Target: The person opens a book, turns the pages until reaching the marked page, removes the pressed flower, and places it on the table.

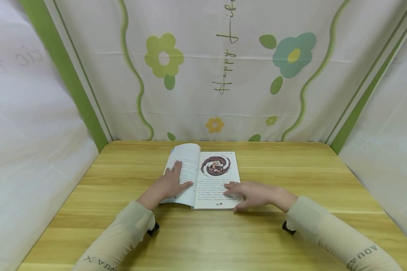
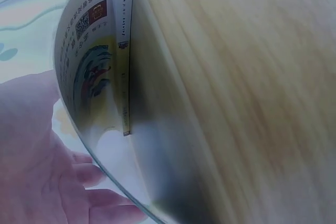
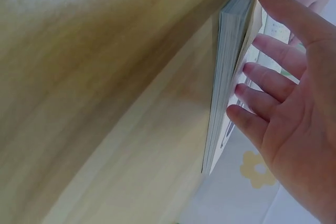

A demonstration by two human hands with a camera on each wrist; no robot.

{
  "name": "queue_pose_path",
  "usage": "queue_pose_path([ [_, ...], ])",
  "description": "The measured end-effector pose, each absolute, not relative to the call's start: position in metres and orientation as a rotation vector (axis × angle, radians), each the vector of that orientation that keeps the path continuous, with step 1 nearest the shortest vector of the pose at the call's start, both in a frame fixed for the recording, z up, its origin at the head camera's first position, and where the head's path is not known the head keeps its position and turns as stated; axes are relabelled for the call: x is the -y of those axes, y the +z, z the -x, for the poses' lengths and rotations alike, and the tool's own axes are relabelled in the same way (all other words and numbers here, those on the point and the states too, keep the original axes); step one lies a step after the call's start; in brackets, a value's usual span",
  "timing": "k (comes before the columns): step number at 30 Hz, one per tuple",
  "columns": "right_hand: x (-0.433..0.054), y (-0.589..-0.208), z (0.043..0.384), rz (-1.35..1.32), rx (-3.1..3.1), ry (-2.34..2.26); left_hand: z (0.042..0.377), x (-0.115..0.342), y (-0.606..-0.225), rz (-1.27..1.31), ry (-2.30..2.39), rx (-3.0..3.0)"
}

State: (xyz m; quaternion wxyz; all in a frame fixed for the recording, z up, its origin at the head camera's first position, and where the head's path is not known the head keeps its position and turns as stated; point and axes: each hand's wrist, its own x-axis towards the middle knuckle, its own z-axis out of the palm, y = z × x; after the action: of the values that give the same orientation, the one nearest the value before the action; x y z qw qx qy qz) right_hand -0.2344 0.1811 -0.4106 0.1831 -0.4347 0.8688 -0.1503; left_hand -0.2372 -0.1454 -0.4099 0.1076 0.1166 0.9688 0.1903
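Observation:
An open book (image 1: 213, 201) lies on the wooden table, its left side curving up off the surface. Its right page carries a dark swirl picture above lines of print. My left hand (image 1: 169, 183) rests on the left page with fingers spread; in the left wrist view that hand (image 2: 39, 150) lies along the bent cover (image 2: 92, 72), which shows a printed code. At the right page's outer edge is my right hand (image 1: 254, 194), fingers stretched over the print and thumb by the lower corner. The right wrist view shows the thick page block (image 3: 223, 72) beside its fingertips.
The wooden table (image 1: 291, 173) spreads around the book on all sides. A white cloth (image 1: 196, 109) with flowers and lettering hangs behind its far edge, and pale cloth walls (image 1: 30, 124) stand left and right. A dark band (image 1: 152, 229) sits at the left wrist.

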Motion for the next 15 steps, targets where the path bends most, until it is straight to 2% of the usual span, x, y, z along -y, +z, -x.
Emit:
queue_pose_path([
  [7,-0.1858,-0.4058,0.237,1.204,-2.449,-0.45,0.2368,0.1478,-0.4081,-0.457,0.534,-2.849],
  [15,-0.1907,-0.4053,0.2393,1.281,-2.442,-0.475,0.237,0.1469,-0.4075,-0.445,0.526,-2.822],
])
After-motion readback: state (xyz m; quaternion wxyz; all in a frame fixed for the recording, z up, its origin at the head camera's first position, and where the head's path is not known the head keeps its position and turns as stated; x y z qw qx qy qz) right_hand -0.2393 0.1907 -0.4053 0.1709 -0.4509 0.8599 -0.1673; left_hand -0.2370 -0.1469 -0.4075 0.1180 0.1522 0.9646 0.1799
